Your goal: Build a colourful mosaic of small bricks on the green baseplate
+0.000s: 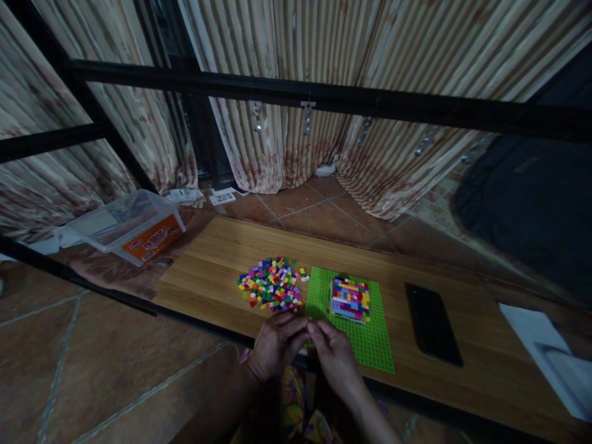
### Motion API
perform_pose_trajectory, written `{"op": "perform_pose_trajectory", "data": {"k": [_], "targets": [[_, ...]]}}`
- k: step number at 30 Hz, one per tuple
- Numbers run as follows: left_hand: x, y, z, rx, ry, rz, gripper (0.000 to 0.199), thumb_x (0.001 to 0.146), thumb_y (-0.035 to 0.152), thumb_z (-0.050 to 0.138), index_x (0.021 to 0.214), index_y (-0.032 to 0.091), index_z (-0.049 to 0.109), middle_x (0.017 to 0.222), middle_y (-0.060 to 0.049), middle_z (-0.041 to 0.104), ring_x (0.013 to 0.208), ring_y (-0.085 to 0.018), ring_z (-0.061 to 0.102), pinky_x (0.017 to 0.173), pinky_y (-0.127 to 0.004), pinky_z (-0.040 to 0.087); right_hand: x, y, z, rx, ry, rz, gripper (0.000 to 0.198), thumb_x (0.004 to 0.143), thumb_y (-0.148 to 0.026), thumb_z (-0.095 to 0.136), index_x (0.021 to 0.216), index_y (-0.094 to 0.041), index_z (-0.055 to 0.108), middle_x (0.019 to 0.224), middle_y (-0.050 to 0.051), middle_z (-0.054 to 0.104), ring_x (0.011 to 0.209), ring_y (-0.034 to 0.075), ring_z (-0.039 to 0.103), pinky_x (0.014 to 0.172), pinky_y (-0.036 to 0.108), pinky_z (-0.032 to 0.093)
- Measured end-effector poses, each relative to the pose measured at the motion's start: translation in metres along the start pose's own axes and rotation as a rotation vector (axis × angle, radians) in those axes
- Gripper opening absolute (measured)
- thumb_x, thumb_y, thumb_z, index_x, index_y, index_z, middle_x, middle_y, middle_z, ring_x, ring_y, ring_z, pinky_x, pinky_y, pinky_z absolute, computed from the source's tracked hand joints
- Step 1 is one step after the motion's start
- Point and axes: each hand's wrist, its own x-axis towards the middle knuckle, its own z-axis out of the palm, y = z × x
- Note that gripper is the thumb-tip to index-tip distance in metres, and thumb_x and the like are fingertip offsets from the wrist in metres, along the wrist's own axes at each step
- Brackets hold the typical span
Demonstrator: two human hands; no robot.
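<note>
My left hand [276, 343] and my right hand [332, 353] meet at the front edge of the board, their fingertips pinched together. A tiny reddish bit shows between the fingertips, too small to name for certain. Just beyond my left hand lies a loose pile of small coloured building bricks [272, 285]. The green baseplate [377, 336] is beside and partly behind my right hand. On it stands a block built of many-coloured bricks [350, 299], with rows of bricks across its top.
A black phone-like slab [432, 324] lies right of the baseplate on the wooden board [208, 271]. White paper [541, 345] is at the far right. A clear plastic box [134, 225] with an orange label stands at the left. A dark metal bar [287, 89] crosses beyond the board, before curtains.
</note>
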Motion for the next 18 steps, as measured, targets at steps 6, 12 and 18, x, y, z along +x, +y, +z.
{"op": "perform_pose_trajectory", "data": {"k": [6, 12, 18], "targets": [[0.0013, 0.0018, -0.0013, 0.008, -0.013, 0.003, 0.026, 0.089, 0.029, 0.057, 0.114, 0.023, 0.065, 0.084, -0.005, 0.067, 0.08, -0.015, 0.064, 0.072, -0.027, 0.054, -0.0002, 0.0016, 0.0015, 0.066, 0.008, 0.031, 0.035, 0.087, -0.048, 0.052, 0.079, -0.019, 0.069, 0.069, 0.0, 0.064, 0.065, 0.015, 0.057, 0.06, 0.023, 0.043], [0.0005, 0.0005, 0.0, 0.011, -0.003, -0.004, 0.026, 0.089, 0.028, 0.057, 0.113, 0.023, 0.065, 0.084, -0.005, 0.067, 0.078, -0.015, 0.064, 0.071, -0.027, 0.053, 0.0004, 0.0017, 0.0003, 0.095, 0.007, -0.013, 0.035, 0.087, -0.048, 0.052, 0.087, -0.019, 0.073, 0.075, 0.002, 0.068, 0.07, 0.017, 0.061, 0.064, 0.024, 0.047], [-0.0009, -0.0009, 0.0027, 0.035, 0.009, -0.025, 0.022, 0.088, 0.025, 0.057, 0.109, 0.02, 0.064, 0.085, -0.005, 0.066, 0.079, -0.016, 0.063, 0.071, -0.027, 0.054, -0.0053, -0.0063, -0.0062, 0.158, 0.055, 0.033, 0.034, 0.084, -0.049, 0.057, 0.088, -0.019, 0.073, 0.073, 0.003, 0.068, 0.069, 0.018, 0.062, 0.063, 0.026, 0.049]]}}
